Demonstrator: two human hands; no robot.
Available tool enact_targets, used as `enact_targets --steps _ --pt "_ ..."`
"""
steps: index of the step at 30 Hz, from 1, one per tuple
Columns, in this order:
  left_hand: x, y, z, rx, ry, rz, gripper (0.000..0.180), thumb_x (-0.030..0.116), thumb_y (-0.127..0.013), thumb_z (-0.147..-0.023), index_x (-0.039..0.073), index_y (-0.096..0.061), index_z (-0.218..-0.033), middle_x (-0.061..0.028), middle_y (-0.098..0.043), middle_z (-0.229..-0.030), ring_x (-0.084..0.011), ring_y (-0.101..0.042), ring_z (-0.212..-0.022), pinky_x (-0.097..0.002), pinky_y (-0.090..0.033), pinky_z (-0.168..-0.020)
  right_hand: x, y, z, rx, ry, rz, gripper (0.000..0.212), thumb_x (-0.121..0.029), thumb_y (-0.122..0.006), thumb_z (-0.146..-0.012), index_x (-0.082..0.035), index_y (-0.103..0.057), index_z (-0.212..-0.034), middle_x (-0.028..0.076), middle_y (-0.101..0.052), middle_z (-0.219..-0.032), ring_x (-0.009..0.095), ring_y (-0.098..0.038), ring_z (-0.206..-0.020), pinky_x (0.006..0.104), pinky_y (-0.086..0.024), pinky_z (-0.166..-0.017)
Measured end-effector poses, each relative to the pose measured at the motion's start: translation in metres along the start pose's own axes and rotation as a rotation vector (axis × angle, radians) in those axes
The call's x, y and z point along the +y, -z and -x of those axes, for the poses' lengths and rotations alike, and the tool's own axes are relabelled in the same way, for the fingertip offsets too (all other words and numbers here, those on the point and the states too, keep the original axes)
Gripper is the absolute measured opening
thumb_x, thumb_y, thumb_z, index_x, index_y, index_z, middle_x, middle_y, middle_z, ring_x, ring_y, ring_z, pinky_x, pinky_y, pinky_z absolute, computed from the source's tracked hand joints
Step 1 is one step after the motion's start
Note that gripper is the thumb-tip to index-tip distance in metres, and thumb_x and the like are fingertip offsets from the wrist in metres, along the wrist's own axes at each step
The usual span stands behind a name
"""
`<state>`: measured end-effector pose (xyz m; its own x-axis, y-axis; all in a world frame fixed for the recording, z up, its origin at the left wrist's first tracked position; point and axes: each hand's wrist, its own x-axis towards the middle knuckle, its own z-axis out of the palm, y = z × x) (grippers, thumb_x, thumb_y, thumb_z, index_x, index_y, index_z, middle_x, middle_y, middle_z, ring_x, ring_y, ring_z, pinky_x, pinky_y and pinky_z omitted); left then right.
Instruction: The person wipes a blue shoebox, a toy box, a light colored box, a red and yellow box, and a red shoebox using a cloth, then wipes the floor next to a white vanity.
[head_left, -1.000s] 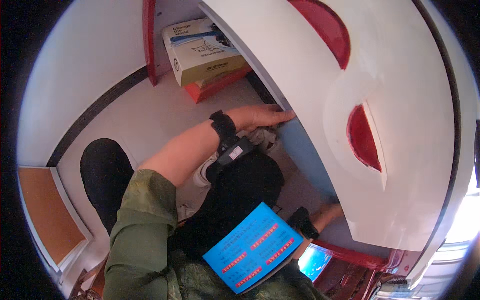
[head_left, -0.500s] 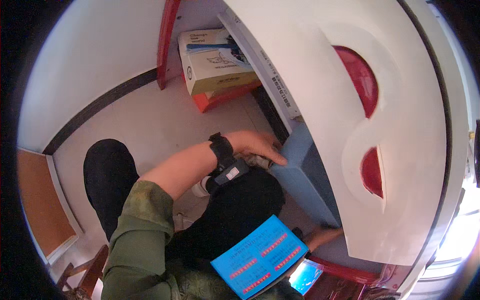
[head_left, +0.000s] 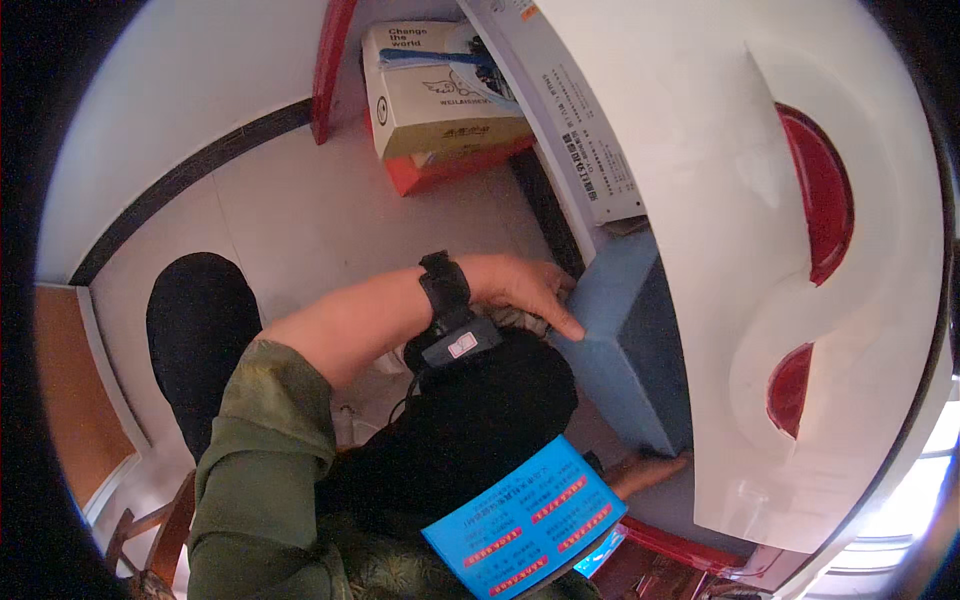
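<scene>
Nearest, a blue card with red print (head_left: 525, 525) hangs at the person's chest. Just beyond it, the right hand (head_left: 645, 470) reaches under the near lower corner of a blue box (head_left: 625, 345); its fingers are hidden, so I cannot tell how they sit. The left hand (head_left: 520, 290), with a black wrist strap (head_left: 447, 290), lies flat against the box's left edge, fingers stretched and pressing, not curled round it. The box stands tucked under a white and red panel (head_left: 740, 250). Farther off, a cardboard carton (head_left: 440, 90) rests on a red box (head_left: 440, 165) on the pale floor (head_left: 300, 220).
</scene>
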<state>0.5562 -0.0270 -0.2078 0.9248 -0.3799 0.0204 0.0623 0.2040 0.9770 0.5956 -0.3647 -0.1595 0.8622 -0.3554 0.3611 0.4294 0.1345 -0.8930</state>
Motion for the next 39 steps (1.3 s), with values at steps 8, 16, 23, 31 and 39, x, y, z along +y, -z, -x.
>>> enact_targets --steps 8,16,23,31,39 --pt "0.015 -0.003 0.007 -0.026 -0.08 -0.083 0.069 0.044 -0.061 -0.071 -0.007 -0.041 -0.114 -0.0127 -0.052 -0.107 -0.0197 -0.048 -0.097 -0.0296 -0.038 -0.085 -0.005 -0.007 -0.002 0.047 -0.004 0.041 0.047 -0.03 -0.048 -0.079 0.001 -0.042 -0.114 0.016 -0.044 -0.115 0.028 -0.043 -0.103 0.0393 -0.035 -0.086" --pt "0.018 0.001 0.007 0.043 -0.011 -0.126 0.074 0.049 -0.057 -0.072 -0.005 -0.037 -0.118 -0.0142 -0.045 -0.116 -0.0212 -0.043 -0.105 -0.0311 -0.036 -0.088 -0.004 -0.009 0.003 0.046 0.0 0.068 0.046 -0.03 -0.047 -0.08 0.001 -0.042 -0.114 0.016 -0.045 -0.113 0.028 -0.044 -0.102 0.0389 -0.036 -0.085" --pt "0.074 -0.018 0.046 0.022 -0.063 0.137 0.085 0.063 -0.051 -0.068 -0.008 -0.042 -0.114 -0.0183 -0.039 -0.12 -0.0217 -0.034 -0.115 -0.0281 -0.028 -0.093 -0.012 0.002 0.009 0.048 -0.011 0.089 0.045 -0.03 -0.046 -0.081 0.001 -0.042 -0.114 0.016 -0.046 -0.112 0.028 -0.045 -0.101 0.0385 -0.037 -0.084" --pt "0.069 -0.017 0.018 0.054 0.048 -0.016 0.07 0.058 -0.05 -0.071 -0.003 -0.052 -0.105 -0.0103 -0.051 -0.105 -0.0164 -0.044 -0.098 -0.0246 -0.035 -0.084 -0.011 0.014 0.018 0.079 -0.029 0.094 0.045 -0.03 -0.046 -0.081 0.001 -0.042 -0.114 0.016 -0.047 -0.111 0.028 -0.046 -0.099 0.0382 -0.038 -0.083" --pt "0.074 -0.009 0.02 -0.085 0.065 -0.054 0.071 0.055 -0.049 -0.071 -0.004 -0.047 -0.11 -0.0113 -0.05 -0.106 -0.0182 -0.045 -0.095 -0.0266 -0.036 -0.08 -0.017 0.014 0.024 0.095 -0.032 0.116 0.044 -0.03 -0.045 -0.082 0.001 -0.042 -0.114 0.016 -0.048 -0.109 0.028 -0.047 -0.098 0.0378 -0.04 -0.082"
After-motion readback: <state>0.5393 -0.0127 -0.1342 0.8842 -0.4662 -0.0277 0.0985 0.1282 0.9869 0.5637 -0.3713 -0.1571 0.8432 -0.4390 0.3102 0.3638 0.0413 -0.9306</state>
